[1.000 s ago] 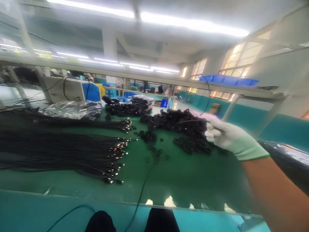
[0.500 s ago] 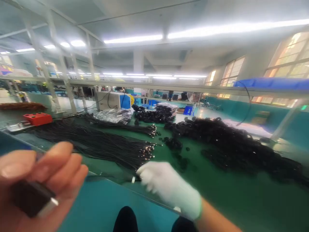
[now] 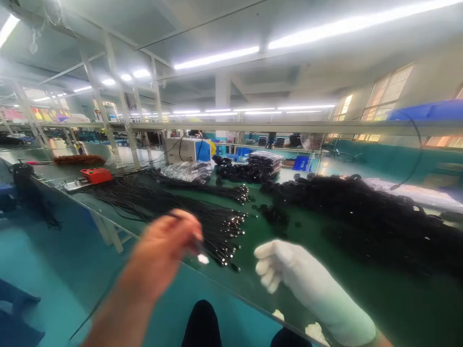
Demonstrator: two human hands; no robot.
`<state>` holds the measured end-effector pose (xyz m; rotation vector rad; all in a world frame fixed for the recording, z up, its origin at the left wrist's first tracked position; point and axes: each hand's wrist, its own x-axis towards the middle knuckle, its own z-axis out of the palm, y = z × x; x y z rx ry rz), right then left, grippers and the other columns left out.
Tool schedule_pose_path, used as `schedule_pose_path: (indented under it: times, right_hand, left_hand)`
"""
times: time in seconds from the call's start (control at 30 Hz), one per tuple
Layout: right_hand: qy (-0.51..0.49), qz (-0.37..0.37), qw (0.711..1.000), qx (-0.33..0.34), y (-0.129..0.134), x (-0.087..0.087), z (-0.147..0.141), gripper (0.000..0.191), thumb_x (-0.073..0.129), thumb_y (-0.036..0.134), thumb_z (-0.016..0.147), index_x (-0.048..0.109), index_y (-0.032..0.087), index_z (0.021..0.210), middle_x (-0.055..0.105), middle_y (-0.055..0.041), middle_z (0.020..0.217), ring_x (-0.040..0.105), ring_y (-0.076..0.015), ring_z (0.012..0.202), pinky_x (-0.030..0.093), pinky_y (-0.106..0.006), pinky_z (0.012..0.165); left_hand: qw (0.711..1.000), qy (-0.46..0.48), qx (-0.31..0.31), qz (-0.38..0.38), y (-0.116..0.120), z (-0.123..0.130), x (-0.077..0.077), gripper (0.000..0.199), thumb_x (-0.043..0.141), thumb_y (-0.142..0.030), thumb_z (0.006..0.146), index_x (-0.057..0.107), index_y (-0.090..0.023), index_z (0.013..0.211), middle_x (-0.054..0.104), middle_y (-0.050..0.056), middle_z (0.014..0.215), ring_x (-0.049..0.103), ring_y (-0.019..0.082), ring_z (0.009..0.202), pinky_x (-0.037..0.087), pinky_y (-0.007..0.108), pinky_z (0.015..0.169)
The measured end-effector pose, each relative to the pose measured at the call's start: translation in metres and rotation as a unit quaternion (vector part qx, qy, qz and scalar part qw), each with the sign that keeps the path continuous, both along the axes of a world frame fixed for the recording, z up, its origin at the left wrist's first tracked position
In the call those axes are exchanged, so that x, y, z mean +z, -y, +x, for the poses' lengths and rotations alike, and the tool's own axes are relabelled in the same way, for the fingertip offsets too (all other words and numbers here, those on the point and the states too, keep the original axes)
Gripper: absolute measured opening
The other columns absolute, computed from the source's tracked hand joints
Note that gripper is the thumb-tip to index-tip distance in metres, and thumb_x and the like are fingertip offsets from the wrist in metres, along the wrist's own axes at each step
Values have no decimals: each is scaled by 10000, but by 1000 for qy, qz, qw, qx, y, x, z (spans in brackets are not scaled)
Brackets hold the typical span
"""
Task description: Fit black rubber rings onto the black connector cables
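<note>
My bare left hand (image 3: 171,236) is closed on a black cable whose pale connector tip (image 3: 203,259) sticks out below the fingers, blurred. A dark line of cable (image 3: 94,308) trails below the forearm over the floor. On the table behind this hand lies a wide bundle of black cables (image 3: 210,212), metal-tipped plugs pointing right. My right hand (image 3: 285,265), in a white glove, hovers over the green tabletop, right of the nearest plug (image 3: 234,267). Its fingers are loosely bent and a little apart, with nothing visible in them.
A large heap of black coiled cables (image 3: 354,207) covers the right side. Behind are a clear plastic bag (image 3: 186,171), stacked bagged items (image 3: 265,161) and a blue-and-white machine (image 3: 190,148). A red box (image 3: 97,175) sits at left, under a shelf rail (image 3: 231,126).
My left hand has moved from close by the camera at lower left to the cable bundle. My right hand has drawn back rightward from the plug ends. The view has turned left.
</note>
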<state>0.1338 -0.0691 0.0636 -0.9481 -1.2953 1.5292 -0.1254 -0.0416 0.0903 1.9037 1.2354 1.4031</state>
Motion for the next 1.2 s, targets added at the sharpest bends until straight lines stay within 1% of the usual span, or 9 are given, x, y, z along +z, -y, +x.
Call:
schedule_pose_path:
  times: [0.13, 0.27, 0.43, 0.53, 0.63, 0.77, 1.0, 1.1, 1.2]
  right_hand:
    - [-126, -121, 967, 183, 0, -18, -14, 610, 511, 640, 783, 622, 67, 957, 680, -153, 815, 681, -217, 689, 534, -356, 628]
    - [-184, -176, 925, 283, -10, -29, -12, 451, 636, 460, 735, 620, 48, 917, 695, -139, 748, 691, -240, 639, 549, -334, 496]
    - [-168, -165, 947, 218, -12, -10, 15, 342, 558, 373, 784, 621, 79, 947, 705, -111, 691, 685, -223, 565, 519, -275, 444]
    - [-45, -141, 963, 224, -3, 10, 32, 336, 614, 336, 743, 643, 99, 979, 696, -88, 685, 659, -172, 541, 454, -196, 437]
    - [81, -101, 976, 174, 3, 18, 39, 318, 625, 316, 736, 660, 96, 963, 698, -89, 738, 648, -139, 593, 457, -179, 493]
    - [235, -102, 966, 27, -1, 12, 36, 285, 481, 290, 852, 590, 101, 1036, 711, -109, 766, 659, -155, 583, 522, -261, 551]
    - [241, -41, 970, -5, -9, -3, 45, 253, 476, 331, 871, 624, 128, 892, 705, -90, 767, 669, -185, 663, 541, -336, 653]
    - [72, -98, 989, 79, -16, -18, 48, 346, 540, 424, 831, 606, 127, 995, 695, -115, 851, 675, -224, 702, 531, -403, 660]
    - [-209, -186, 935, 219, -27, -30, 43, 673, 517, 645, 771, 531, 117, 1187, 617, -185, 1124, 646, -308, 932, 489, -510, 770]
  left_hand:
    - [920, 187, -252, -235, -18, 65, -38, 163, 668, -277, 745, 573, -161, 680, 540, -32, 670, 477, 73, 606, 405, 188, 586]
    - [902, 135, -305, -275, -18, 99, -39, 144, 653, -294, 756, 591, -167, 730, 573, -23, 712, 506, 100, 657, 399, 194, 613]
    - [971, -167, -144, -91, -3, 73, -10, 310, 467, -392, 876, 573, -206, 652, 553, -21, 593, 470, 129, 552, 360, 219, 517]
    - [977, -176, -120, 31, -11, 64, -3, 230, 463, -381, 878, 634, -231, 843, 629, 7, 764, 547, 166, 701, 432, 243, 639]
    - [938, -211, -268, -56, -28, 75, 4, 350, 356, -376, 924, 650, -213, 827, 612, 0, 687, 548, 148, 652, 439, 230, 615]
    - [956, -227, -176, -54, -40, 99, 22, 339, 409, -436, 904, 655, -208, 859, 639, 6, 845, 568, 160, 807, 428, 235, 697]
    - [910, -288, -253, -157, -42, 125, 24, 234, 457, -332, 880, 646, -213, 810, 591, -39, 700, 527, 115, 624, 361, 206, 535]
    - [924, -289, -238, -83, -54, 133, 20, 140, 562, -277, 823, 673, -221, 758, 590, -37, 759, 531, 111, 691, 370, 200, 590]
    - [903, -263, -327, -94, -71, 140, 16, 109, 592, -221, 804, 685, -205, 749, 575, -34, 760, 541, 99, 705, 397, 191, 638]
